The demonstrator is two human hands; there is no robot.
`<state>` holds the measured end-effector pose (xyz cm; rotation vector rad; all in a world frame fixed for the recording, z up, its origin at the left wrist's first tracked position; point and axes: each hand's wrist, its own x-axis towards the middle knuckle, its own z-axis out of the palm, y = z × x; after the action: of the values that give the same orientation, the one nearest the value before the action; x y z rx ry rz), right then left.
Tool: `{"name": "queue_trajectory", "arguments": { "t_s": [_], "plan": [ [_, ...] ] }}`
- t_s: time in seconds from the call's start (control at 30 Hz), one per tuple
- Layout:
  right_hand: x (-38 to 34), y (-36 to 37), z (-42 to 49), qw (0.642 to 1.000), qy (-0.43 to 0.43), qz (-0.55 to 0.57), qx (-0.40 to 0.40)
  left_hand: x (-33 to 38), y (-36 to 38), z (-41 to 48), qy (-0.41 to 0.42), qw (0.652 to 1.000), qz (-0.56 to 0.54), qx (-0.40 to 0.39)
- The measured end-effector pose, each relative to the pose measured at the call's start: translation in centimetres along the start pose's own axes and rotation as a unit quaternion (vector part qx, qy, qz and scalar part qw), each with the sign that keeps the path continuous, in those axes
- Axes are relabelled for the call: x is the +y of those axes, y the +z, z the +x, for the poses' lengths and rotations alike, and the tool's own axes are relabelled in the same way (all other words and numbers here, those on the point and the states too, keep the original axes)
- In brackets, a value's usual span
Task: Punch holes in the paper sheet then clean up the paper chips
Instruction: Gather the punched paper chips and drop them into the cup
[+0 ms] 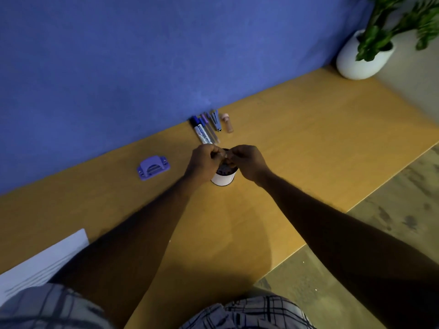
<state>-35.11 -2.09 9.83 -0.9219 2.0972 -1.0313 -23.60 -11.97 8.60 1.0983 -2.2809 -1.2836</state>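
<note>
Paper chips from a punch are about as light and loose as a thing gets: flat, dry flecks that cling to skin, drift on a breath and scatter if swept fast, so my judgement is that they want a soft fingertip pinch or a cupped palm, released low over a container. Both hands meet directly over the small white round cup [222, 180] with a dark inside, which stands on the orange-brown wooden table [297, 138]. The left hand [205, 160] and the right hand [248, 161] have their fingers curled and their fingertips brought together just above the cup's mouth. Whether they pinch chips is too small to tell, and what lies in the cup cannot be made out either. The purple plastic hole punch [154, 167] sits on the table to the left of the left hand, apart from it and untouched. The white paper sheet [45, 262], thin and floppy and best lifted by an edge, lies at the table's near left corner, well apart from both hands and partly hidden by the left forearm. Beyond the hands, by the blue wall, lie a row of blue and purple markers [203, 131].
</note>
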Motion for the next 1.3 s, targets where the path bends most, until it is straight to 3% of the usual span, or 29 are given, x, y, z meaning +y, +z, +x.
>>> {"name": "queue_trajectory", "arguments": {
  "t_s": [0.1,0.2,0.37,0.57,0.67,0.83,0.97,1.13,1.3],
  "plan": [
    [0.1,-0.8,0.4,0.988,-0.081,-0.132,-0.018,0.0,-0.3,0.4,0.039,0.996,0.070,-0.033],
    [0.1,-1.0,0.5,0.969,-0.107,-0.221,-0.017,0.3,-0.8,0.5,0.073,0.989,0.115,-0.050],
    [0.1,-1.1,0.6,0.948,-0.130,-0.288,0.024,1.0,-0.9,0.7,0.099,0.978,0.178,-0.048],
    [-0.1,-1.5,0.6,0.941,-0.144,-0.307,-0.003,0.4,-1.0,0.9,0.110,0.977,0.170,-0.062],
    [-0.1,-1.8,0.3,0.954,-0.135,-0.266,-0.004,-0.1,-1.3,0.7,0.085,0.987,0.105,-0.087],
    [-0.1,-2.3,-0.7,0.973,-0.157,-0.166,-0.011,-0.2,-2.3,-0.4,0.079,0.995,0.019,-0.064],
    [-0.1,-2.0,-2.1,0.998,-0.064,0.018,-0.006,-1.3,-3.9,-2.5,0.070,0.996,-0.031,-0.047],
    [0.5,-0.7,-4.3,0.952,0.041,0.300,-0.054,-6.1,-6.4,-6.9,0.034,0.998,-0.051,-0.031],
    [1.3,2.1,-6.2,0.928,0.088,0.350,-0.097,-11.3,-7.8,-11.5,-0.031,0.998,-0.037,0.029]
  ]
}}
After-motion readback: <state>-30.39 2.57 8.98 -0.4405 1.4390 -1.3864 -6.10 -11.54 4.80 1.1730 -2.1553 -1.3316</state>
